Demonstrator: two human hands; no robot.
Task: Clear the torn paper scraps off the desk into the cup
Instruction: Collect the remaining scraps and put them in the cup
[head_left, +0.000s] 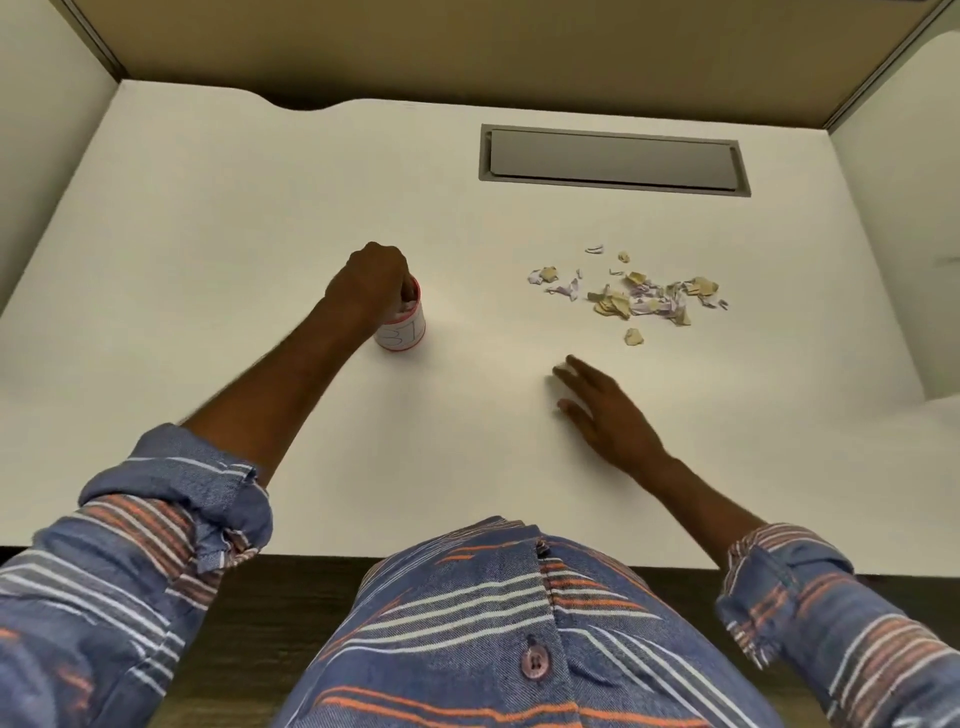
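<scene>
Two hands: left hand (371, 280) bunched over the mouth of the cup (402, 330), fingertips dipping inside; whether it grips a scrap I cannot tell. Right hand (605, 410) lies flat, fingers spread, gripping nothing.
Cup: white with red rim, directly under the left hand, some paper showing inside.
Scraps (641, 299): loose cluster beyond the right hand's fingertips, well apart from the cup.
Progress: partly done, I judge; most of the pile is left to move.
Surface: pale desk (260, 208), smooth, bare around both hands.
Room: grey cable hatch (613, 160) beyond the scraps; tan partition panels (467, 47) behind.
</scene>
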